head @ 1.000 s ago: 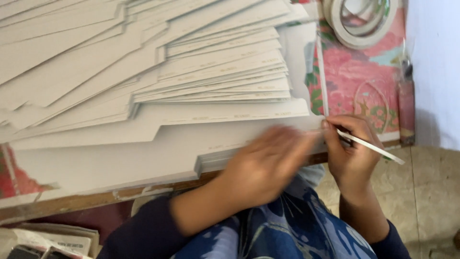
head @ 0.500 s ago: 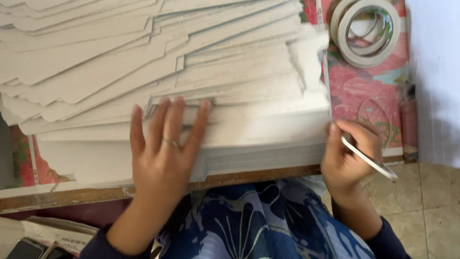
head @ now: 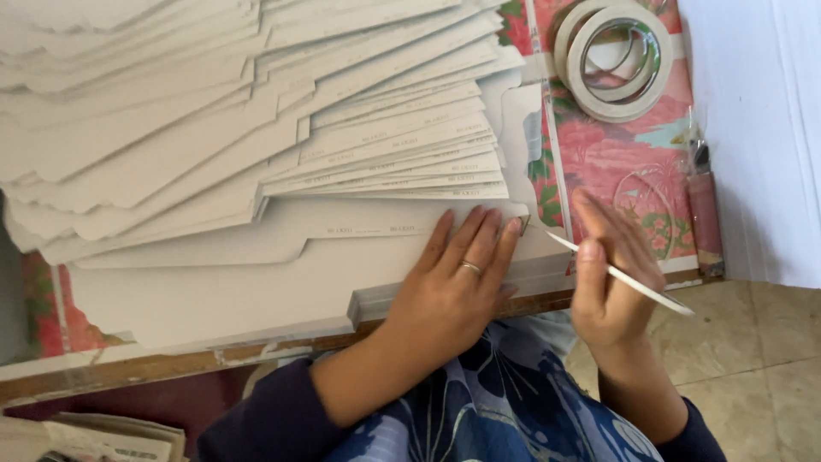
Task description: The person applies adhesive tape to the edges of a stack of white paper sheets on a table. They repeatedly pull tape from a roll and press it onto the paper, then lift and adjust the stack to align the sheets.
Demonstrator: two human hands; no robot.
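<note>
My left hand (head: pixel 453 287) lies flat, fingers together, on the right end of a white die-cut card sheet (head: pixel 256 282) at the table's near edge; a ring is on one finger. My right hand (head: pixel 611 274) holds a thin white stick tool (head: pixel 624 278) whose tip touches the sheet's right corner by my left fingertips. Behind it, several similar white sheets (head: pixel 256 120) lie fanned in an overlapping stack.
Two rolls of pale tape (head: pixel 616 51) rest at the back right on a pink floral tablecloth (head: pixel 633 162). A small wrapped tool (head: pixel 703 197) lies along the right edge. A white wall stands at the right; tiled floor shows below.
My left hand has slid right along the front sheet to its right end. My right hand has brought the stick's tip onto the sheet's corner.
</note>
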